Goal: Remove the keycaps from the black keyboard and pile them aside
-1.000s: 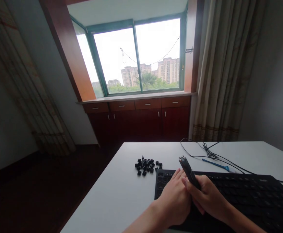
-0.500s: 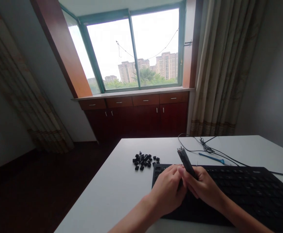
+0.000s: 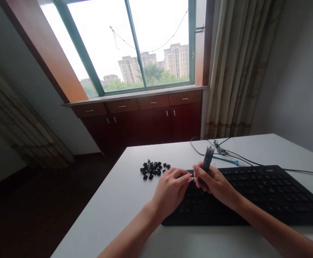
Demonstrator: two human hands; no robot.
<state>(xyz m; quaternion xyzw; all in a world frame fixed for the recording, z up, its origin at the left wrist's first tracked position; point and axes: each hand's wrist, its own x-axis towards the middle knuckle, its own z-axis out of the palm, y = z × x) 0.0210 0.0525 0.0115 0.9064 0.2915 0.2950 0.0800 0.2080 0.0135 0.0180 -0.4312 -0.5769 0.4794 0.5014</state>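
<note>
Both hands meet over the left part of a black keyboard (image 3: 269, 190) in the head view, close together with fingers curled. With fingers bent, the left hand (image 3: 169, 190) pinches at a thin, light-coloured wire (image 3: 191, 180) that reaches across to the right hand (image 3: 214, 182); whether it is joined to anything there, I cannot tell. Gripped in the right hand is a dark, slim tool (image 3: 208, 159), which stands nearly upright, its see-through tip pointing up and away. Another fine wire shows just behind the right fingers.

The keyboard lies flat on a white table (image 3: 105, 215), running off toward the right edge, partly hidden by the right forearm. Near its far left corner sits a loose heap of black keycaps (image 3: 155, 167), some lying apart at the edges. Beyond the keyboard rest a blue stick-like tool (image 3: 227, 160) and a black cable (image 3: 301, 171), tangled toward the far side. Past the table stand a dark red cabinet (image 3: 145, 123), a green-framed window (image 3: 135, 39) and a pale curtain (image 3: 234, 71).
</note>
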